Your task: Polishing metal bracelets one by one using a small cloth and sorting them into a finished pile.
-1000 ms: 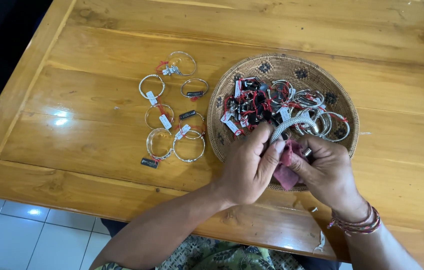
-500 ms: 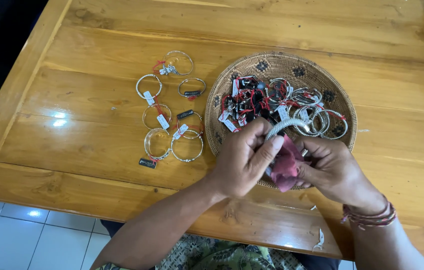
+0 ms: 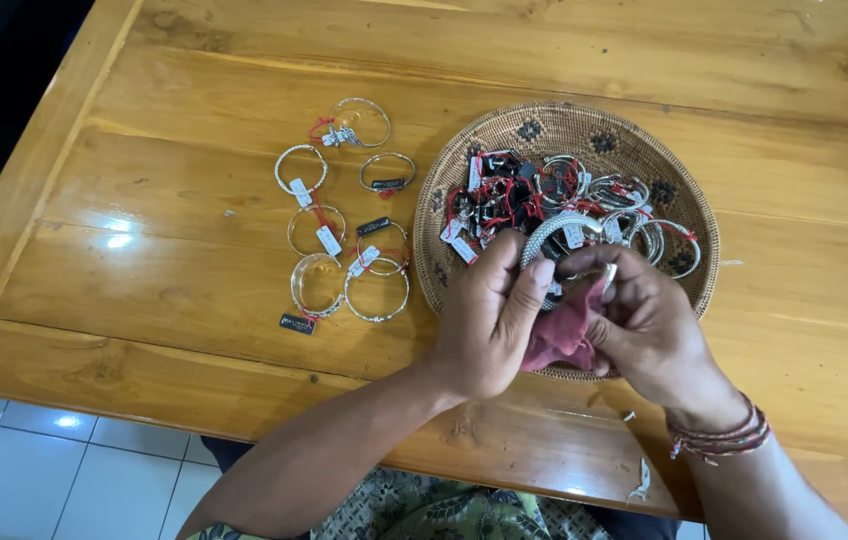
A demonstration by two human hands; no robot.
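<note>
The left hand (image 3: 489, 320) and the right hand (image 3: 644, 325) meet over the near rim of a round woven basket (image 3: 689, 215) on a wooden bench (image 3: 194, 270). The left hand's thumb and fingers are pressed together, pinching a silver bangle (image 3: 556, 226) that arches up between the two hands. The right hand's fingers are curled in, pinching a dark red cloth (image 3: 562, 335) against the bangle; the cloth bunches between the palms, just below the bangle. A small white tag hangs on the bangle just above the right hand's fingertips.

Just beyond both hands, the basket holds a heap of silver bangles (image 3: 634, 215) tangled with red strings, small white rectangular tags and small black rectangular tags. The tags lie mostly on the side of the heap beyond the left hand.

Well to the left of the left hand, seven loose bangles (image 3: 344, 225) lie flat on the bench in rough rows, apart from the basket. Most carry a small white oblong tag on a red string; some carry a small black oblong tag instead. The nearest black tag (image 3: 297, 323) lies flat beside the bangle closest to the bench edge.

The right wrist wears a band of red cords (image 3: 719, 437). Near that wrist, a small silver piece (image 3: 639, 485) lies at the bench edge.
</note>
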